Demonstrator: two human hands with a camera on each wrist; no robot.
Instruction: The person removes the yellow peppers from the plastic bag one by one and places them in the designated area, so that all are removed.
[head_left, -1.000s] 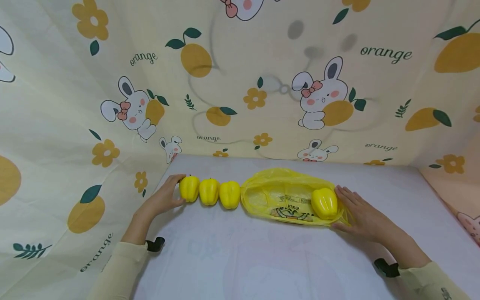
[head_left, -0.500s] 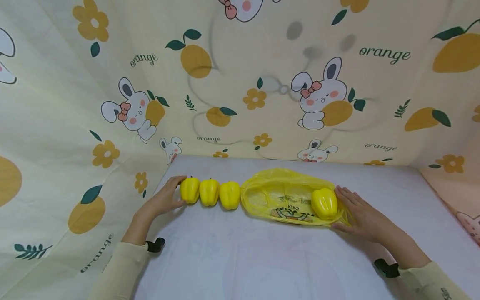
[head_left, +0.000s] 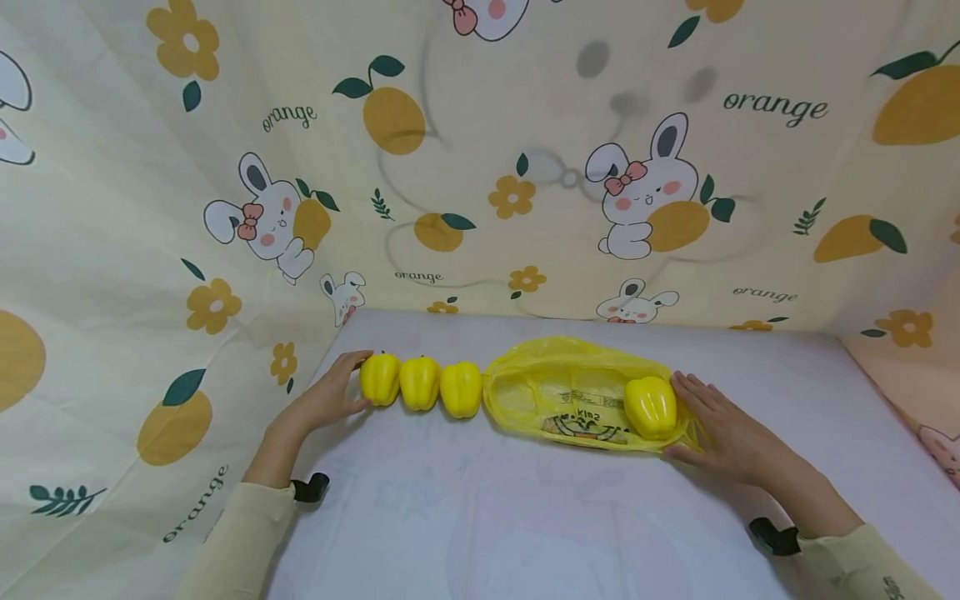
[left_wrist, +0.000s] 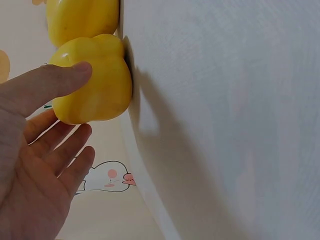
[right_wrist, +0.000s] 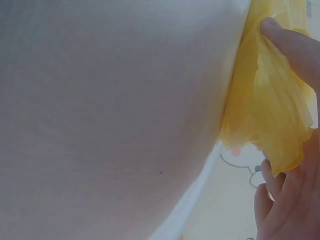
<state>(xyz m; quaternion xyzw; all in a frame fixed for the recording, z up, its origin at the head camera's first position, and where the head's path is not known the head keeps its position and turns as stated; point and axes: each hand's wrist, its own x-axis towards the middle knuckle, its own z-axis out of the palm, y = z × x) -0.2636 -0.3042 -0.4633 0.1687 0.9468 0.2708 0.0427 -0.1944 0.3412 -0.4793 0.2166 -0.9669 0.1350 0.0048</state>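
Note:
My left hand [head_left: 324, 400] holds the leftmost yellow bell pepper [head_left: 381, 380] at its left side. In the left wrist view the thumb lies across this bell pepper [left_wrist: 97, 95], the index fingertip is hidden behind it, and the other fingers stand free. Two more yellow bell peppers [head_left: 419, 383] continue the row to the right. A thin yellow plastic bag [head_left: 525, 408] with dark print lies beside the row, its mouth spread. Another bell pepper [head_left: 650, 407] is at the bag's right end. My right hand [head_left: 731, 442] rests against that end with straight fingers, the thumb [right_wrist: 290, 47] touching the plastic.
The white table [head_left: 480, 517] runs toward the person in front of the row and the bag. A printed cloth [head_left: 465, 183] with rabbits and oranges stands behind and at both sides. A small black device [head_left: 311, 487] is strapped at each wrist.
Hands, peppers and bag keep nearly the same places. The leftmost bell pepper has shifted very slightly, and the whole view sways a little.

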